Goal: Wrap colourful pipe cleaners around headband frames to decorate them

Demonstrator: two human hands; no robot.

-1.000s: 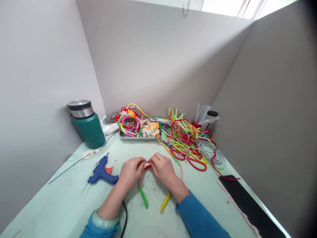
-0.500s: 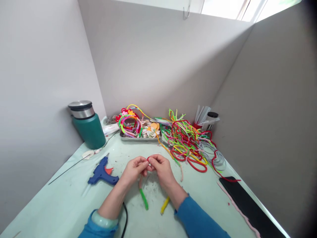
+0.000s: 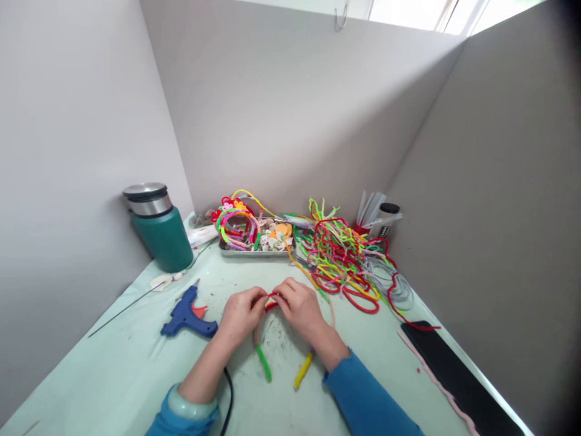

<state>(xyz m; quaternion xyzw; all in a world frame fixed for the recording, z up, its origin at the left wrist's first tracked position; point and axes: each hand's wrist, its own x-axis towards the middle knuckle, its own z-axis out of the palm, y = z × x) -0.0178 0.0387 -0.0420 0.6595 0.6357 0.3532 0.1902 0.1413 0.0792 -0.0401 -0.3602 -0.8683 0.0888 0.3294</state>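
In the head view, both hands meet over the middle of the pale green table cover (image 3: 113,375). The left hand (image 3: 240,315) and the right hand (image 3: 299,307) each pinch one side of a short red fuzzy pipe cleaner bend (image 3: 271,301), fingertips almost touching each other. Both hands are closed in a fine pinch on it, not in a full fist.

To do this bending well, I judge that the fingers should stay close to the bend, so the wire inside folds at one spot and does not kink elsewhere. A slow, even twist looks safer than a fast pull, because the piece is small.

The red bend sits exactly between the two hands, raised a little above the table. Below it, a green fuzzy stem end (image 3: 263,362) hangs down under the left hand, and a yellow fuzzy stem end (image 3: 302,370) lies under the right wrist; whether they join the red part I cannot tell.

Left of the left hand lies a blue hot glue gun (image 3: 187,315). Behind the hands is a tangled heap of coloured pipe cleaners (image 3: 345,260), near a metal tray (image 3: 254,251) and a green steel-lidded flask (image 3: 161,230).
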